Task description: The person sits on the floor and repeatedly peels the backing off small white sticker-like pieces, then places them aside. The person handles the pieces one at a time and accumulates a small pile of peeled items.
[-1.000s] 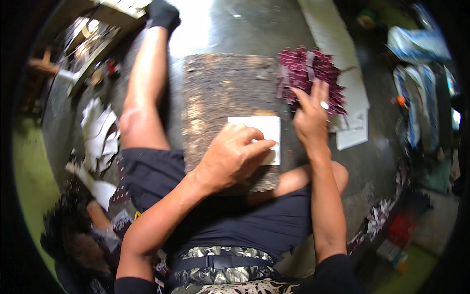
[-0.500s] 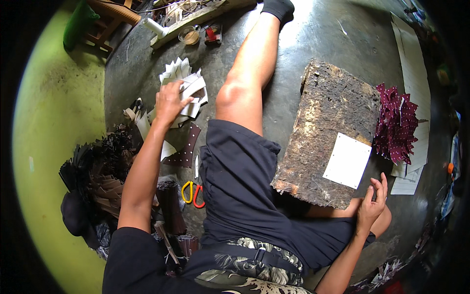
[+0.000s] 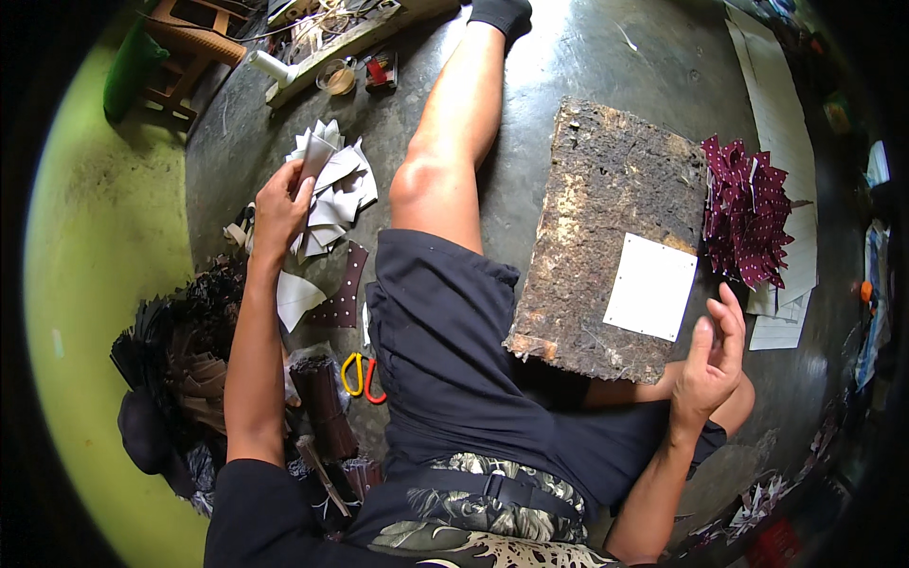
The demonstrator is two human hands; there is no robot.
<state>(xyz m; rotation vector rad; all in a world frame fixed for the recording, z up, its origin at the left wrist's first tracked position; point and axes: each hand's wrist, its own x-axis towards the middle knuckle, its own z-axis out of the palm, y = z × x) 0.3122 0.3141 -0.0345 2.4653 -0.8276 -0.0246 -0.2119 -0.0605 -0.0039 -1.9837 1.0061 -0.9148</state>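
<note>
My left hand (image 3: 282,206) pinches a pale cut piece (image 3: 316,157) between thumb and fingers. It is at the left side of a loose pile of similar white, pointed pieces (image 3: 343,194) on the floor; whether they are cloth or paper I cannot tell. A thick, rough, dark board (image 3: 611,180) lies across my bent leg, with a white square plate (image 3: 650,286) on its near right part. Just beyond the board's right edge is a stack of maroon, white-dotted pieces (image 3: 748,213). My right hand (image 3: 710,369), empty with fingers curved apart, hovers beside the board's near right corner.
Scissors with yellow and red handles (image 3: 352,375) lie beside my left thigh. A dotted dark piece (image 3: 343,292) and a white scrap (image 3: 297,298) are nearby. Bundles of dark strips (image 3: 325,407) crowd the lower left. Long pale sheets (image 3: 786,142) lie at right.
My left hand has drawn back leftward from the pile, with a pale piece now raised in its fingers. The right hand has lifted slightly. The whole view has shifted a little.
</note>
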